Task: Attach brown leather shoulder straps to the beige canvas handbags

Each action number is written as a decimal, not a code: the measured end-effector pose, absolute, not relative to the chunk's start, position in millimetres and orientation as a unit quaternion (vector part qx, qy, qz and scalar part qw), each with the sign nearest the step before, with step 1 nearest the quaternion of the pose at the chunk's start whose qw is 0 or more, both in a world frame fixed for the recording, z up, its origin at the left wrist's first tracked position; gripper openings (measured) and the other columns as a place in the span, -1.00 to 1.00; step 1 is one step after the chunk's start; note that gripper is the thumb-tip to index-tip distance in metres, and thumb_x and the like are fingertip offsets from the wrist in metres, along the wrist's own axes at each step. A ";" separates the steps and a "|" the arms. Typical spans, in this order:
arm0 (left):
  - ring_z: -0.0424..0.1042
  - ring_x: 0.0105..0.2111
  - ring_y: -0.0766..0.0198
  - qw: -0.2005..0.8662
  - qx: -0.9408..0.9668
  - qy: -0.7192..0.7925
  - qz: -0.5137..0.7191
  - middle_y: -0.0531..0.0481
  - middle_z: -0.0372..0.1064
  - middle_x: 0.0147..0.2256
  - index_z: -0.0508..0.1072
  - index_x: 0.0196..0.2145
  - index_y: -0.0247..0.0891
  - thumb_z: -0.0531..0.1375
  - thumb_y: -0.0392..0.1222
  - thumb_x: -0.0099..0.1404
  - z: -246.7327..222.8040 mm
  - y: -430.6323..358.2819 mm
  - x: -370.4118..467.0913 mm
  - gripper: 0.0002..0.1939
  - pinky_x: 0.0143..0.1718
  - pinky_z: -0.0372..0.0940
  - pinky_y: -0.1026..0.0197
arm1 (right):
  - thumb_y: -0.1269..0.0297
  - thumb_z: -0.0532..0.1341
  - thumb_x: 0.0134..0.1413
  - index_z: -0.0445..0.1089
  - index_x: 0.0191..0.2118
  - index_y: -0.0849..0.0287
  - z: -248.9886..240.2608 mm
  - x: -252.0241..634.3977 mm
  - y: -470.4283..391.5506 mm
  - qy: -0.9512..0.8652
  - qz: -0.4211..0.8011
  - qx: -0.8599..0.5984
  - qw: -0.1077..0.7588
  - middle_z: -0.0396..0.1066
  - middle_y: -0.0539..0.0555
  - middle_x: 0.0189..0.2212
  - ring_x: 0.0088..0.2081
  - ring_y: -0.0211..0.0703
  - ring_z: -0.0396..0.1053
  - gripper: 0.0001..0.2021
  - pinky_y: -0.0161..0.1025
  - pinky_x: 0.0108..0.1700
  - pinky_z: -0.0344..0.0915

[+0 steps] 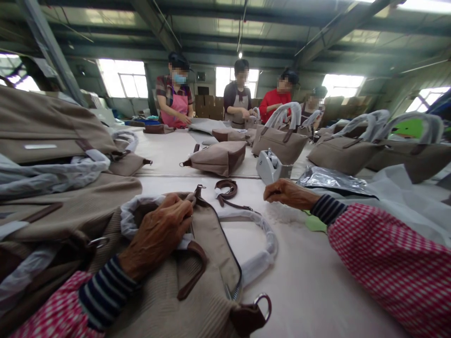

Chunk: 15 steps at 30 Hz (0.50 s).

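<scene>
A taupe ribbed handbag (207, 230) lies on the table in front of me, with brown trim and an open zip along its top. Its wrapped handle (259, 263) loops out to the right, and another wrapped handle curves beside my left hand. My left hand (160, 232) is closed on the bag near its upper edge, the fingertips partly hidden. Over the table on the right, my right hand (289, 193) has its fingers pressed together; what they hold, if anything, does not show. Just beyond it stands a grey tape dispenser (269, 166). A coiled brown strap (226, 190) lies between my hands.
More taupe bags (45, 126) are piled at left. Another bag (216, 157) lies ahead, and several with wrapped handles stand at right. Clear plastic packaging (334, 180) and white sheeting (398, 197) lie near my right sleeve. Several co-workers (176, 101) stand across the table (165, 155).
</scene>
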State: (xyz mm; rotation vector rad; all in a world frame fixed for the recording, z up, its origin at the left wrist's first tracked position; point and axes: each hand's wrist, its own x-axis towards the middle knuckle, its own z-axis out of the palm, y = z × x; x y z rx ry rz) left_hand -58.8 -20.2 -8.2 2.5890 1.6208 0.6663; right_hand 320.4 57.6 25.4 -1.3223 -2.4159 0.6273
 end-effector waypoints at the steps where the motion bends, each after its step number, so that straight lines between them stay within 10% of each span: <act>1: 0.38 -0.24 0.16 0.008 0.828 0.519 0.213 -0.03 0.30 -0.19 0.33 -0.29 -0.17 0.02 -0.18 0.42 -8.4 -19.9 -59.0 -0.85 -0.17 0.25 0.12 | 0.25 0.22 0.01 0.56 -0.39 0.23 26.3 320.3 57.2 -0.848 0.217 -0.460 0.151 0.43 0.00 -0.50 -0.42 -0.22 0.32 -0.80 -0.32 -0.33 0.18; 15: 0.38 -0.22 0.15 0.013 0.830 0.511 0.224 -0.02 0.29 -0.19 0.34 -0.29 -0.17 0.03 -0.18 0.43 -10.3 -19.5 -60.2 -0.86 -0.18 0.22 0.12 | 0.17 0.26 0.04 0.58 -0.35 0.30 13.7 323.6 66.9 -0.836 0.279 -0.448 0.152 0.44 0.04 -0.50 -0.45 -0.24 0.29 -0.73 -0.32 -0.37 0.18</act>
